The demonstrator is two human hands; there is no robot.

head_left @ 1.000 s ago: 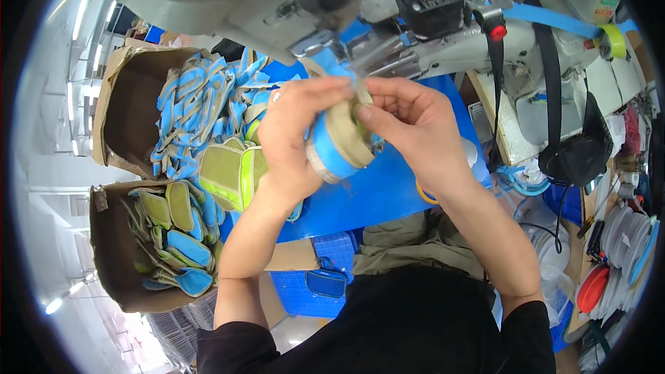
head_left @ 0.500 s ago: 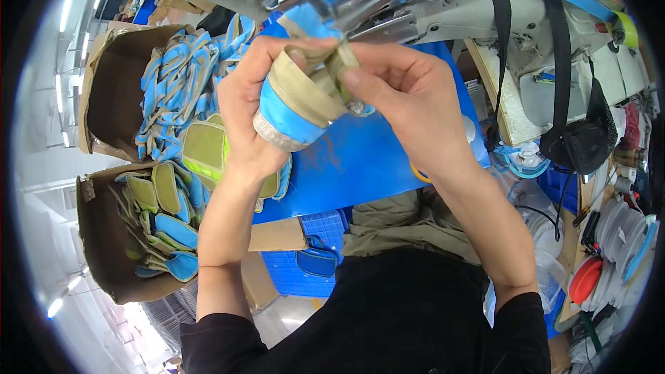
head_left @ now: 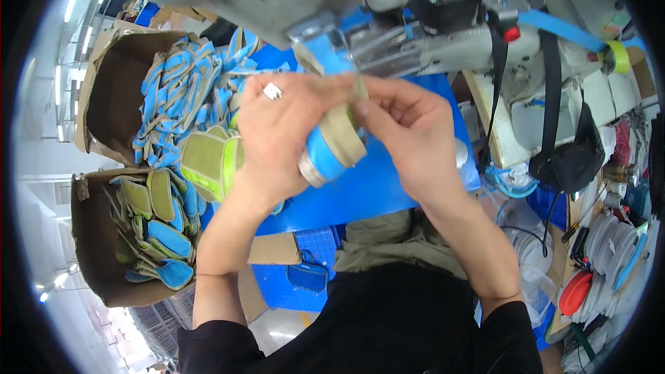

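Observation:
Just below the sewing machine's head, both hands are at a curled fabric piece (head_left: 325, 152), a blue band with a khaki strip and a pale edge. My left hand (head_left: 280, 125) is closed on it, its back turned up; a small silvery thing sits on one finger. From the other side, my right hand (head_left: 409, 121) pinches the khaki edge between thumb and fingers. Another stretch of blue and khaki fabric (head_left: 332, 55) runs up from the hands toward the machine. The fingertips overlap there and are partly blurred.
The grey sewing machine (head_left: 450, 55) spans the top above a blue table (head_left: 388, 187). At left stand a carton (head_left: 97, 100) beside piled blue-and-khaki strips and a carton (head_left: 93, 235) of small pouches. A green-khaki pouch (head_left: 204, 163) lies near my left wrist. Black straps (head_left: 551, 90) hang at right.
My left hand has turned so its back faces up and has moved right, nearer my right hand. The fabric piece has swung right and tilted. The whole view has shifted slightly.

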